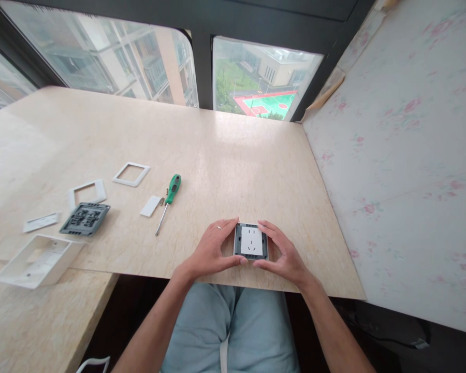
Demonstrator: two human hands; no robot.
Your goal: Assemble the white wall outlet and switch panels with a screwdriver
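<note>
In the head view, taking the white-and-grey socket (251, 241) as the centre of the dial, the left hand (213, 248) lies at nine o'clock and the right hand (285, 255) at about four; the left grip pinches the socket's left side, fingertips at its upper-left corner and thumb at the lower edge; the right grip mirrors it, fingers at the upper-right corner and thumb along the bottom; the socket sits near the front edge of the tabletop (233, 171), its slotted face up, and whether it rests there or is lifted slightly I cannot tell; at ten o'clock lie a green-handled screwdriver (171, 195), small screws (162, 201) just beside it, a white cover plate (150, 205) and, farther out, a white frame (126, 182); between nine and ten is a second frame (100, 190); toward nine come a grey module (85, 218), a narrow white strip (41, 222) and an open white box (62, 261); light-blue trousers (258, 326) show at six, a flowered wall (404, 171) at two to three, window panes (264, 77) at eleven to twelve.
</note>
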